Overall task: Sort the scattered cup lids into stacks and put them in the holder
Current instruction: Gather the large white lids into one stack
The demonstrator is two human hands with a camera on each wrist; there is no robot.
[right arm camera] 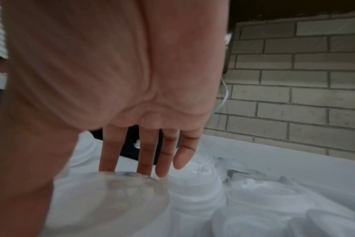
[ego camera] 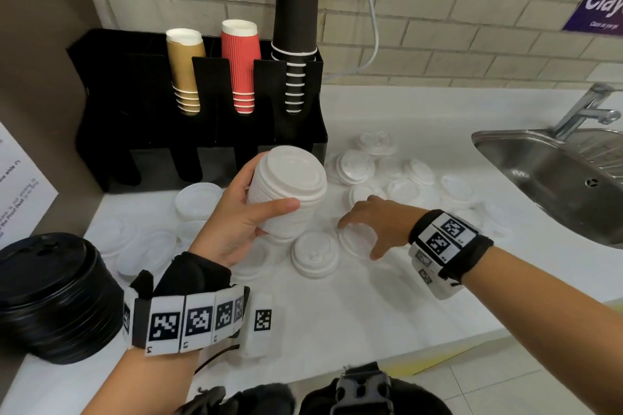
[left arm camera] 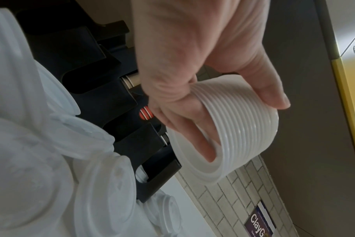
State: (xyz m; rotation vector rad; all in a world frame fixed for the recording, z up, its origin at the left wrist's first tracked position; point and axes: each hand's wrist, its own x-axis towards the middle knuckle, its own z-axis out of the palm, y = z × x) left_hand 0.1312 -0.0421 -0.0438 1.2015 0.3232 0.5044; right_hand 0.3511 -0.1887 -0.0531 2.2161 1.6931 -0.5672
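step: gathering white lids | left hand (ego camera: pixel 236 212) gripped lid stack (ego camera: pixel 290 192) above surface (ego camera: pixel 354 313) | right hand (ego camera: pixel 374 222) fingers spread over loose lid (ego camera: pixel 357 239), grip unclear | next: likely lift it onto stack; holder (ego camera: pixel 202 131) behind

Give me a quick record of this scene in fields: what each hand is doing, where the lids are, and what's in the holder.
left hand: grips a stack of white lids, lifted off the counter
right hand: open, reaching down over a clear lid
loose lids: white and clear, scattered on the white counter
black lids: stacked at the counter's left edge
holder: black, with tan, red and black cups
sink: at right
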